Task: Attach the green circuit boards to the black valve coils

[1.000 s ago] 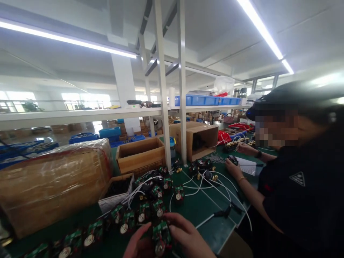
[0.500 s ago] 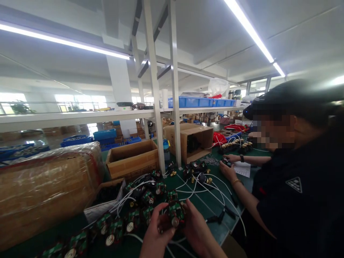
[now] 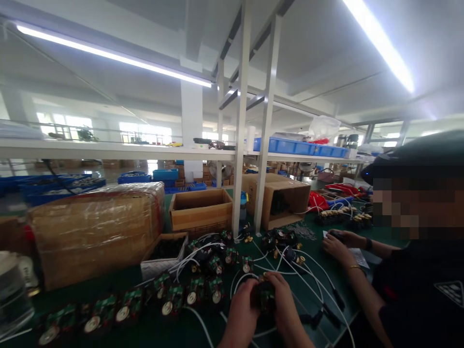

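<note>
My left hand [image 3: 239, 308] and my right hand [image 3: 285, 305] are wrapped around one dark unit with a green circuit board [image 3: 267, 296], low in the centre. Its green side faces me, in shadow, and fingers cover much of the rest. A brassy fitting seems to show at its top, between the fingertips. To the left stands a row of similar circuit-board units [image 3: 172, 298], several with a round pale disc in front. Just beyond my hands another such unit [image 3: 247, 264] lies beside looping white cables [image 3: 237, 282].
Behind the row are a small open box of dark parts [image 3: 165, 263], a wrapped carton [image 3: 97, 237] and an open cardboard box [image 3: 201, 217]. Metal posts [image 3: 241, 145] rise beyond my hands. At right, a co-worker's hands [image 3: 339, 246] hold a dark part; cables with black plugs [image 3: 321, 311] lie between us.
The view has swung left, so the scene sits further right. The unit in my hands has turned, hiding its round disc, and my fingers close more tightly over it.
</note>
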{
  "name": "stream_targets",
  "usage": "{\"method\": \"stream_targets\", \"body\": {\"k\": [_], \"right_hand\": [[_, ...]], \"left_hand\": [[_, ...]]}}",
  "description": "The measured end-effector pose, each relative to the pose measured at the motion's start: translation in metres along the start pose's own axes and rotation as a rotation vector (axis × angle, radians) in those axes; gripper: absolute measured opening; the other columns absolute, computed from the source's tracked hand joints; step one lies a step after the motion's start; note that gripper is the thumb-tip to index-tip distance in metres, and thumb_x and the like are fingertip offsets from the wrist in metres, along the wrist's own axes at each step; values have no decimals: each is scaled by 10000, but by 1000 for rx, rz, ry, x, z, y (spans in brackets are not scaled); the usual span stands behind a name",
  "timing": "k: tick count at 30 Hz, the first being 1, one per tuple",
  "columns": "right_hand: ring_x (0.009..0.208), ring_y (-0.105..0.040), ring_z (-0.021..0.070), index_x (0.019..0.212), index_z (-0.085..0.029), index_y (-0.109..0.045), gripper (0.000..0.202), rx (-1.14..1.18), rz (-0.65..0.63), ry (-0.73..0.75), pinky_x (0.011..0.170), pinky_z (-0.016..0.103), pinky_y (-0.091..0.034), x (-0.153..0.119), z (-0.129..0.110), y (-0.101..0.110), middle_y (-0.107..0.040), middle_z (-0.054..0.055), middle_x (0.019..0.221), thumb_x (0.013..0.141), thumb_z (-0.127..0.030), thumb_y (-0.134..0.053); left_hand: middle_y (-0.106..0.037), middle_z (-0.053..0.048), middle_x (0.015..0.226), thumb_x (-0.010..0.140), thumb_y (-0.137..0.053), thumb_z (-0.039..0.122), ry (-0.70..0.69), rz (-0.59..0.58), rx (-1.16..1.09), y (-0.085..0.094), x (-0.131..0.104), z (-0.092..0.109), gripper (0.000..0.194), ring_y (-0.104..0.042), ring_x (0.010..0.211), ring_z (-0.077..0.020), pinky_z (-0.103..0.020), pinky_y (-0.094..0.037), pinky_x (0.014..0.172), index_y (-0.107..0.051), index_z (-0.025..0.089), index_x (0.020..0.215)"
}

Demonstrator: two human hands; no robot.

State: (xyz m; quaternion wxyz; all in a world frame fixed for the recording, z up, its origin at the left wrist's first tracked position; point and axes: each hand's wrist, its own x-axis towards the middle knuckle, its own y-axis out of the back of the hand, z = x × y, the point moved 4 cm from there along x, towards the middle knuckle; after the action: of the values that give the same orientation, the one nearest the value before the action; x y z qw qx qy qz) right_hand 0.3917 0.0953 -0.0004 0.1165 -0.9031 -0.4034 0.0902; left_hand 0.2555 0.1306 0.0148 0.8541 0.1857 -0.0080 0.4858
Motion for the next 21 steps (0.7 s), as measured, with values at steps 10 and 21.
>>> {"method": "stream_targets", "body": {"k": [10, 21], "right_hand": [[672, -613, 222, 646, -210, -660, 155, -387, -37, 78, 645, 322, -462, 52, -7, -5, -649, -7, 630, 671, -356, -614], [890, -670, 214, 832, -171, -668, 239, -727, 76, 185, 852, 373, -508, 83, -18, -33, -722, 59, 943, 969, -328, -553]], "left_hand": [[-686, -138, 1232, 668, -605, -28, 57, 33, 193, 4, 19, 7, 546, -616, 1202, -286, -366, -433, 1068, -681, 160, 1175], [-599, -255, 1335, 833, -449, -5, 113, 176, 291, 11, 28, 32, 485, -536, 1282, -338, -462, -356, 1139, -595, 33, 1294]]}}
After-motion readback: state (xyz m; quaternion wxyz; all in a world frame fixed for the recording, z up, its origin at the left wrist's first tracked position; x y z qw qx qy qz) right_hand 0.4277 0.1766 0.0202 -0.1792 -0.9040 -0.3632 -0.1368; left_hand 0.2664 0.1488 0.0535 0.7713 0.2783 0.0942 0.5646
